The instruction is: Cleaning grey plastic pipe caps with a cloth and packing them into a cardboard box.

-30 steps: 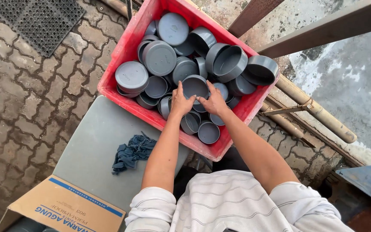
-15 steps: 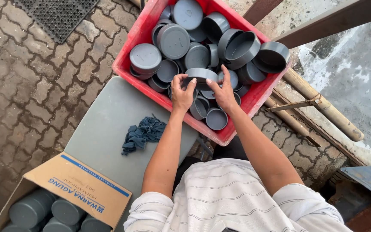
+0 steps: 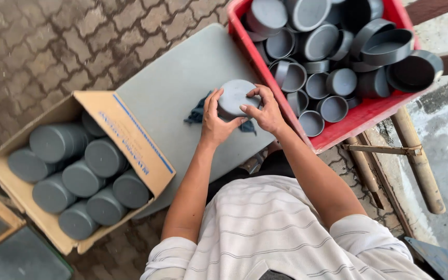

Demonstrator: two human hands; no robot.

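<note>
Both hands hold one round grey plastic cap (image 3: pixel 234 97) above a dark blue rag (image 3: pixel 199 113) that lies on a grey table (image 3: pixel 182 72). My left hand (image 3: pixel 214 122) grips the cap's near left side. My right hand (image 3: pixel 265 110) grips its right side, fingers curled over the rim. The cap's flat closed face points up. A red crate (image 3: pixel 369 111) full of several similar grey caps stands just right of my hands.
An open cardboard box (image 3: pixel 125 124) at the left holds several stacks of grey caps (image 3: pixel 84 176). Brick paving (image 3: pixel 53 46) surrounds the table. Wooden poles (image 3: pixel 416 161) run under the crate at right, by a concrete surface.
My hands lifted a cap out of the red crate and carried it left over the rag on the table. The view shifted, bringing the cardboard box into full sight.
</note>
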